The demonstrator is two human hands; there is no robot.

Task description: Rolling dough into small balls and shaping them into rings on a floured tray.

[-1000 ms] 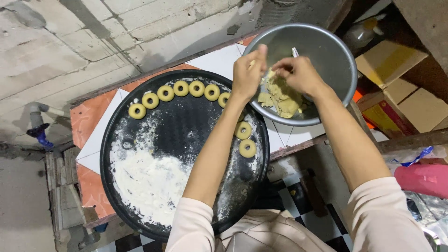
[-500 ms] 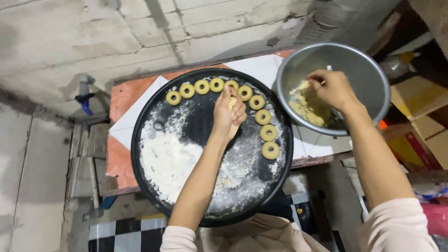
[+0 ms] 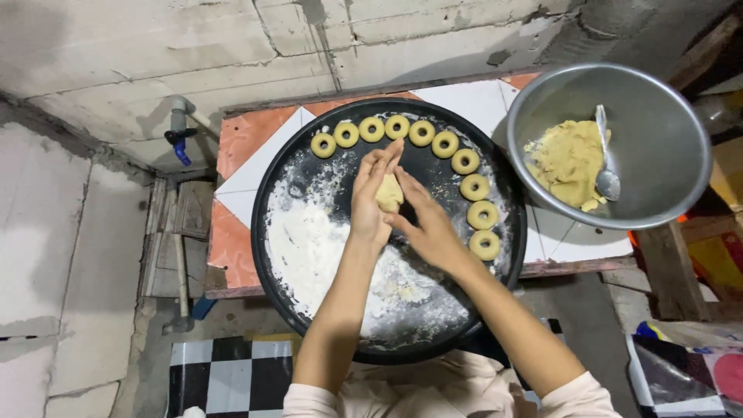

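Left hand (image 3: 371, 193) and right hand (image 3: 429, 224) pressed palm to palm around a dough lump (image 3: 389, 193), fingers flat, above the middle of the round black tray (image 3: 267, 232). Dough rings (image 3: 422, 132) along the tray rim from eleven to three o'clock; flour (image 3: 309, 248) heaped at eight. Metal bowl (image 3: 665, 116) with dough and spoon (image 3: 604, 159) at two o'clock on the tiled surface (image 3: 248, 139).

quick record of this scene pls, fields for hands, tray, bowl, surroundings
left hand: left hand pressed against a dough piece
right hand: right hand cupping the same piece from the other side
tray: round black tray, flour pile, nine dough rings in an arc
bowl: metal bowl with dough mass and spoon
surroundings: tiled table, concrete wall
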